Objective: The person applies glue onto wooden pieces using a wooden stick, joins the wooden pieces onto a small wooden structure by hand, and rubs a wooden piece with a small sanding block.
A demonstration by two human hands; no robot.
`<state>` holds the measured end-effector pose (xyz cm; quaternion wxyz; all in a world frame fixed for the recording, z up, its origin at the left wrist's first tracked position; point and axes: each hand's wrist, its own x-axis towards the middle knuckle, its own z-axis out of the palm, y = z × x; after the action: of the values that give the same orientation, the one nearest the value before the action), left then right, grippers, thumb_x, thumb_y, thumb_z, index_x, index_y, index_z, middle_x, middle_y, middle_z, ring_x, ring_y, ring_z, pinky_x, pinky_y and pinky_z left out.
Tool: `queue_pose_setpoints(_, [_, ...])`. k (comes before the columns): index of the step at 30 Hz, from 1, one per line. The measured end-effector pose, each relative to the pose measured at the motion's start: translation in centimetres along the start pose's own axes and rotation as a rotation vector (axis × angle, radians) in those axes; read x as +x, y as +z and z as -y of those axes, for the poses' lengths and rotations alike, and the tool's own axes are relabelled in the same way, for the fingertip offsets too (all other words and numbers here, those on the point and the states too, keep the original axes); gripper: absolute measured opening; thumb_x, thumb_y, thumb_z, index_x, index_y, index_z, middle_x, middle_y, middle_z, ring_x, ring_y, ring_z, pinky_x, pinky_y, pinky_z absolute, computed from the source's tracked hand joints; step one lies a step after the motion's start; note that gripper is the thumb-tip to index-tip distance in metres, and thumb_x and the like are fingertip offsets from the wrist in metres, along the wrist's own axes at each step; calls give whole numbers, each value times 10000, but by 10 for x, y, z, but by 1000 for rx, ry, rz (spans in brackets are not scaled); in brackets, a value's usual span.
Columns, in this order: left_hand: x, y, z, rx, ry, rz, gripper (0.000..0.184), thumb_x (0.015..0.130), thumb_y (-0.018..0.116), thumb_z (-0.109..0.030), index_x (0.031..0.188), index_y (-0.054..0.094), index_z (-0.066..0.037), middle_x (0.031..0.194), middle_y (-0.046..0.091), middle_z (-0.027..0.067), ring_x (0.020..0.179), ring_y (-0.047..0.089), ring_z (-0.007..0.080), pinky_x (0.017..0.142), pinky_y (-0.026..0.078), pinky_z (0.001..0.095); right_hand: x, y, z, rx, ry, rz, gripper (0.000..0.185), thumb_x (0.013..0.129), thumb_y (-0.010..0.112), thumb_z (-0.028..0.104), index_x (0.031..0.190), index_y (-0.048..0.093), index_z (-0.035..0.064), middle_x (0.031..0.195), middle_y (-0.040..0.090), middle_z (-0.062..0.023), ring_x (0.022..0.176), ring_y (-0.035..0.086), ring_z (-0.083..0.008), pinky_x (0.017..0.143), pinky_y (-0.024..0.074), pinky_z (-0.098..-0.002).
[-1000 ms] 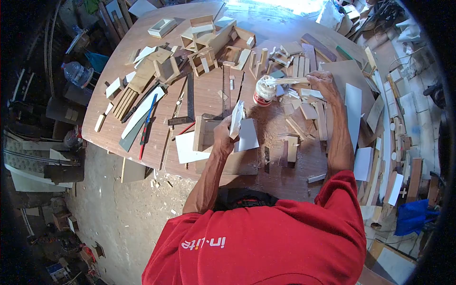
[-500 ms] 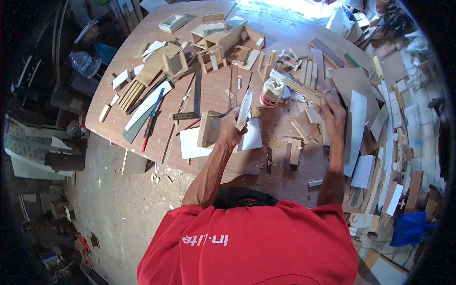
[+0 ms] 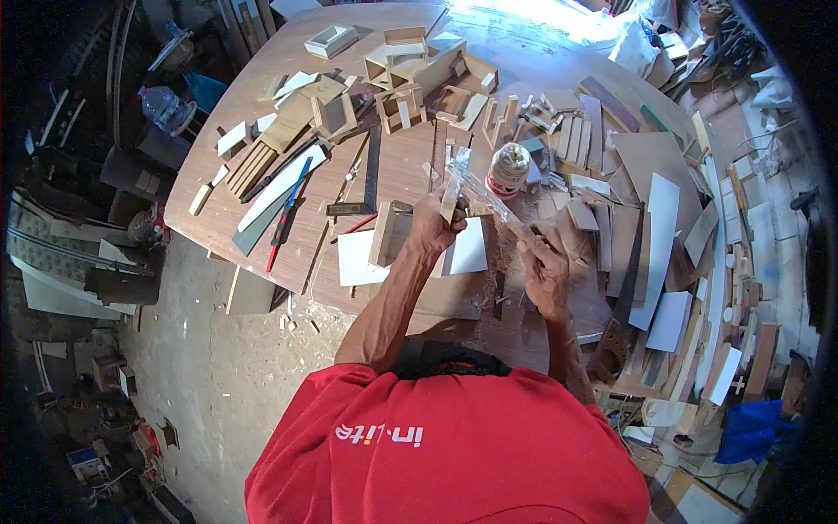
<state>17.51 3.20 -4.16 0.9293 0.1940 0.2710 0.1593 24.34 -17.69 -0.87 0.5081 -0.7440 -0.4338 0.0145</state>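
You're in a woodworking workshop: wooden boxes (image 3: 332,41), a handsaw (image 3: 630,279) and a square (image 3: 373,166) on the tabletop (image 3: 400,162), scraps (image 3: 291,326) on the floor (image 3: 205,349).

I see a bright red shirt (image 3: 454,463) with white lettering (image 3: 380,434) and one touch of orange in it. The table (image 3: 400,179) reads reddish brown on my end; the block (image 3: 449,201) and the stick (image 3: 493,206) look pale tan, the stick streaked white at its tip. I make out a whitish jar (image 3: 510,164) with a red band (image 3: 501,186), a slim tool (image 3: 291,203) in blue, black and red, honey-coloured boxes (image 3: 436,75), a plain white panel (image 3: 656,240), a deep blue bag (image 3: 758,432) and a grey floor (image 3: 201,349) speckled pale.
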Motion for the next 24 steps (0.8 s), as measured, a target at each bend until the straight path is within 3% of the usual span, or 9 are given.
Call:
queue_pose_setpoints(3, [0,-1,-4,-55,-23,-72,116,942,432,-159,930,534,-104,639,458,8,439,351,78,393,257,216,-4,-3,2,-28,-1,-12,265,877,585,17,1135,646,30,1016,578,-121,915,569,-234,777,439,-294])
queue_pose_setpoints(8, [-4,-1,-9,32,30,-4,145,954,445,-198,904,539,-100,625,453,7,439,361,90,391,260,223,-12,-24,0,-143,-87,9,269,884,561,-1,1141,640,10,1034,582,-123,927,574,-226,828,428,-284])
queue_pose_setpoints(10, [-4,-2,-9,90,59,7,159,956,447,-208,896,542,-96,620,453,9,438,365,94,389,261,226,-13,-28,4,69,118,-55,258,906,541,26,1144,641,16,1056,593,-118,972,566,-229,873,415,-290])
queue_pose_setpoints(15, [-4,0,-4,209,44,-69,242,970,415,-270,884,548,-87,609,503,26,425,399,124,383,300,263,8,-29,19,-9,156,-127,259,935,526,89,1163,639,37,1043,608,-100,993,559,-194,885,419,-290])
queue_pose_setpoints(18, [-1,-10,-2,276,79,2,272,971,415,-304,892,558,-87,619,530,30,431,435,135,388,334,275,17,-23,9,-37,83,-162,254,940,534,103,1165,631,37,1051,651,-108,951,586,-186,830,439,-281])
queue_pose_setpoints(20, [1,-13,-2,266,74,-12,267,968,424,-302,908,564,-83,624,535,29,435,447,135,384,336,272,21,-24,7,18,181,-39,257,942,529,104,1169,634,47,1006,640,-90,848,564,-161,733,437,-269])
queue_pose_setpoints(24, [-3,-8,-3,297,101,-92,258,964,438,-282,937,585,-72,633,543,25,439,456,125,365,319,260,17,-25,3,22,228,42,257,931,536,87,1164,641,54,963,620,-70,761,516,-145,655,409,-269])
